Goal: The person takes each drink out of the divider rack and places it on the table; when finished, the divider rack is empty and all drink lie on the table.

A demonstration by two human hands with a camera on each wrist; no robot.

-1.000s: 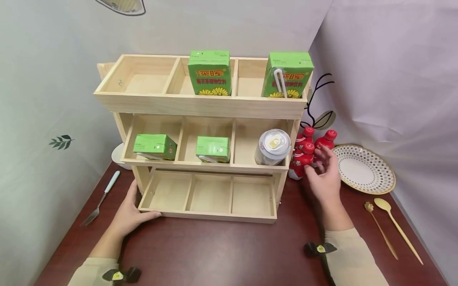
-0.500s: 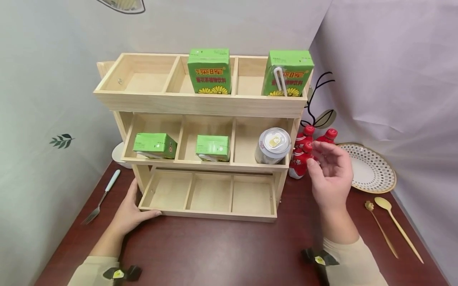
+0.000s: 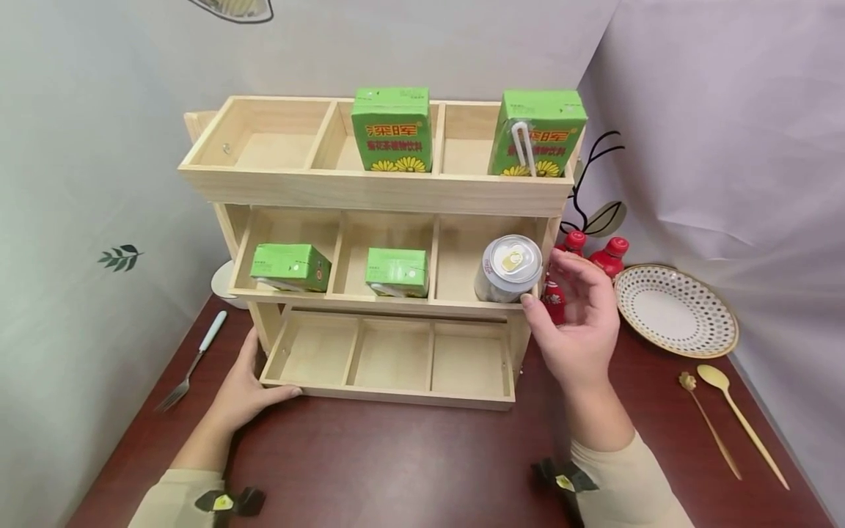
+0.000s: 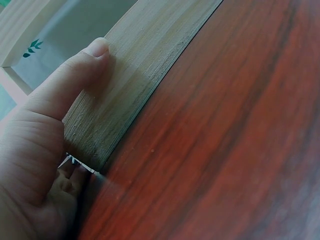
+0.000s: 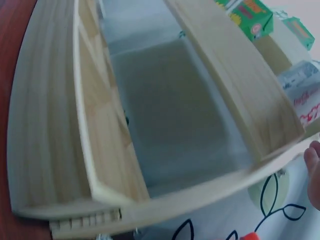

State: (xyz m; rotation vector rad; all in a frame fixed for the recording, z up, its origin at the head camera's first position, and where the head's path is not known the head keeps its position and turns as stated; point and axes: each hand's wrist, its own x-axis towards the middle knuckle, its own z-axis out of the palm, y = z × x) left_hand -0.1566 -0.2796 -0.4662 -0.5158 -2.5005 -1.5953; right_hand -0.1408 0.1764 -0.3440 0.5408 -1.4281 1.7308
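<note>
Dark-red tabletop [image 3: 409, 462] supports wooden rack [image 3: 376, 189]; left hand [image 3: 244, 389] clamps rack's lower-left corner. Right hand [image 3: 584, 337], digits apart, is beside silver can [image 3: 510, 271] in rack's middle-right compartment. Rack's top-centre carton [image 3: 392, 132] reads "菊花茶植物饮料".

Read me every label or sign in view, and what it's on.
"深晖" on the top middle green drink carton
"菊花茶植物饮料" below it
"晖 … 物饮料" on top right carton, partly covered
Too small or blurred: silver can, red bottles, middle-tier cartons.

A three-tier wooden rack [image 3: 376, 192] carries four green cartons [image 3: 392, 132] and one silver can [image 3: 507, 270].
</note>
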